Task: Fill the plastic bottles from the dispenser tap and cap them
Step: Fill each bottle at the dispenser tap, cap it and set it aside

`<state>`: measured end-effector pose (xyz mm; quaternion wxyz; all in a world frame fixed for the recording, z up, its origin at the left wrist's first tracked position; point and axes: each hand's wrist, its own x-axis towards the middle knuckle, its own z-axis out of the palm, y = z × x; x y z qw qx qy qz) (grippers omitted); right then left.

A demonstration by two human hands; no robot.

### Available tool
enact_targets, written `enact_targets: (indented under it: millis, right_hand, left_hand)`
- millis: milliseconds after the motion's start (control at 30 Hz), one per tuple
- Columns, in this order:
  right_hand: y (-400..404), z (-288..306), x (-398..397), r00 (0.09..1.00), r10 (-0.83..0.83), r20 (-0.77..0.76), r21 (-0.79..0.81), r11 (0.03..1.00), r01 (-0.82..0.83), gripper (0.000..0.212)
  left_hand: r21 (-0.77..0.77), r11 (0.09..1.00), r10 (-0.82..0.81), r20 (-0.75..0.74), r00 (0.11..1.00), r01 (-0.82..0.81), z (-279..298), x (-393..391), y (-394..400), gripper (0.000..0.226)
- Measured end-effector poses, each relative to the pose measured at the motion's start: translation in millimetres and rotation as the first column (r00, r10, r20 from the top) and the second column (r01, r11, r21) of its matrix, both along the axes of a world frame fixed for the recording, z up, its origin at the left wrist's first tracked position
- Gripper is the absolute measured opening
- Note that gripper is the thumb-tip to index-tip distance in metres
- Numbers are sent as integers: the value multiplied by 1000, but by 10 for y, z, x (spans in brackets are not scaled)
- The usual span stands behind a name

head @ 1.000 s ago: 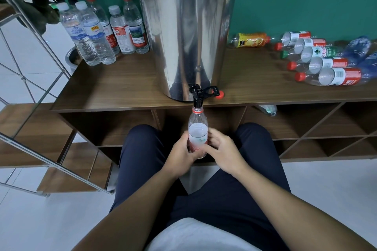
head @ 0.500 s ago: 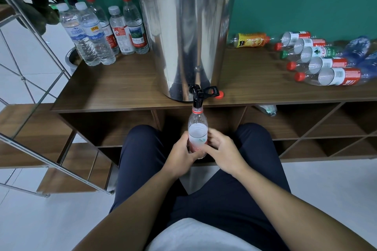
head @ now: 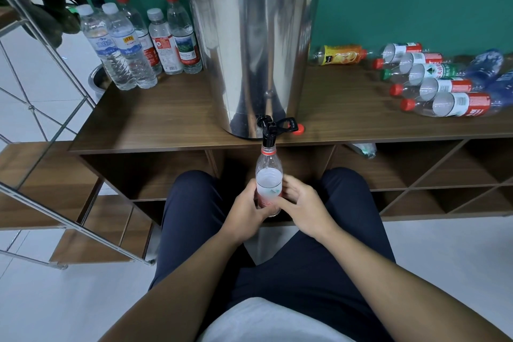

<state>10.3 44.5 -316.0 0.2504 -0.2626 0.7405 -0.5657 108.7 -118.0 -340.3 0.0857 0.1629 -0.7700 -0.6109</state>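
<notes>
Presently, bottle (head: 268, 183): gripped by left hand (head: 243, 209) and right hand (head: 302, 207), mouth kept beneath tap (head: 268, 133) above for filling; red cap (head: 299, 128) parked beyond, awaiting capping.

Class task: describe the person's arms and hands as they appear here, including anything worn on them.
Both forearms are bare, with no sleeves in view. The left hand and right hand wear no gloves, and no rings, watch or bracelets are visible.

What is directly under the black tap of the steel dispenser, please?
A plastic bottle, upright, its open neck at the tap, gripped by the left hand and right hand. The hands cover its base.
</notes>
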Motion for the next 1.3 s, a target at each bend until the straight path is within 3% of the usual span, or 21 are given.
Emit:
enact_targets:
  millis: [1300]
  right_hand:
    - [19,6,5,1000,3,5,16,1000,-3,63]
  left_hand:
    - [-11,1000,-2,10,1000,2,14,8,-6,62]
